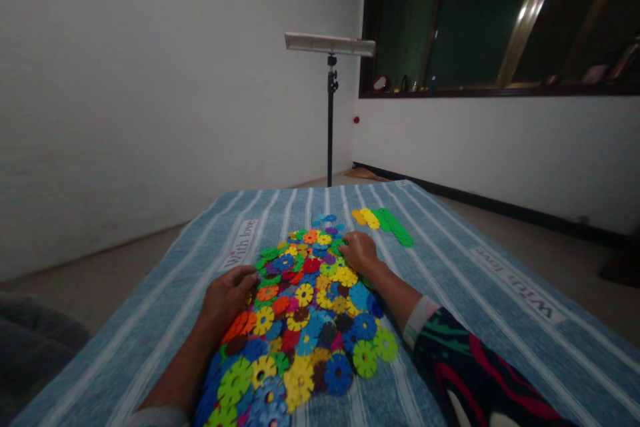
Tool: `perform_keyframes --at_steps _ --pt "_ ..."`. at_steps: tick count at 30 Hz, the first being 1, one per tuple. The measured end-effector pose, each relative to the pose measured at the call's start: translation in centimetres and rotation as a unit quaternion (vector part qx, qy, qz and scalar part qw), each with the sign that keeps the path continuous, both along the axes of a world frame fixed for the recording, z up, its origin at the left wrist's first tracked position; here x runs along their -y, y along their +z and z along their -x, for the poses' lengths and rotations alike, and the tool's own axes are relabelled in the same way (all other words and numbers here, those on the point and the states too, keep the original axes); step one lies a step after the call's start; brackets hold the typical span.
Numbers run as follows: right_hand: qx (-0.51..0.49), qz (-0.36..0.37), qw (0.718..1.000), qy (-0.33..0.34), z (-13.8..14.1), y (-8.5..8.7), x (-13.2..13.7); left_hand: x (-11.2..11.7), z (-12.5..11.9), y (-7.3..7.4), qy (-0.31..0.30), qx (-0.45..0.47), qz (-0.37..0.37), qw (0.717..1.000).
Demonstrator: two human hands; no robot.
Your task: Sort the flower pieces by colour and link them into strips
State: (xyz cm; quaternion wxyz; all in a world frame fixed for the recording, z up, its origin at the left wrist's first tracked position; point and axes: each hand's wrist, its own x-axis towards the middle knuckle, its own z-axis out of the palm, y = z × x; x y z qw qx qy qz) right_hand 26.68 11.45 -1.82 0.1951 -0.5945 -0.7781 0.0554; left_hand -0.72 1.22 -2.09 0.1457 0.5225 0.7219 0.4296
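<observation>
Many discs (306, 319) heaped; left hand (231, 292), right hand (361, 253) alongside

Left panel (241, 242): "With love", printed on the blue striped cloth (450, 267).
Right panel (519, 283): "With love", same cloth, lettering inverted.
Far-edge mark (404, 183): illegible.

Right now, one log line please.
disc pile: mixed colours | left hand: left edge | right hand: far right edge | lined-up discs: off pile

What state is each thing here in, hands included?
Left hand: curled at heap's left edge; grip unclear
Right hand: curled at heap's far right; grip unclear
Flower discs: heaped loosely, colours mixed
Green pieces: lined up in rows
Striped cloth: spread out
Lamp stand: upright
Window: dark; open or shut unclear
</observation>
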Motion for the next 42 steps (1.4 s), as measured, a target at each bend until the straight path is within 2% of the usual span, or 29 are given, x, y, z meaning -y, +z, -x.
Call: perform_keyframes --at_steps 9,14,20,24,30,33,36,42 --pt "-0.112 -0.001 0.994 0.01 -0.3 -0.7 -0.7 0.3 -0.6 0.5 0.003 0.041 0.015 0.999" --pt "-0.15 -0.007 0.989 0.014 -1.1 -0.9 -1.2 0.2 -0.5 0.4 0.002 0.023 0.005 1.0" --pt "-0.232 0.0 0.971 0.057 -2.8 -1.5 -2.0 0.2 -0.2 0.3 0.0 0.024 -0.004 1.0" --pt "-0.253 -0.007 0.967 0.032 -6.1 -1.6 -2.8 0.3 -0.3 0.4 0.004 0.033 -0.008 0.999" --pt "-0.256 -0.042 0.965 -0.045 -14.5 -2.0 -4.1 0.2 -0.5 0.8 0.01 0.013 -0.008 1.0" --pt "-0.245 -0.045 0.967 -0.056 -17.4 -2.5 -4.5 0.1 -0.4 0.8 0.008 0.008 -0.004 1.0" --pt "-0.232 -0.039 0.971 -0.05 -18.8 -2.9 -4.7 0.0 -0.2 0.6 0.012 0.01 0.004 1.0" --pt "-0.21 -0.031 0.976 -0.042 -19.4 -3.7 -5.2 -0.1 -0.1 0.5 0.025 0.01 0.007 1.0"
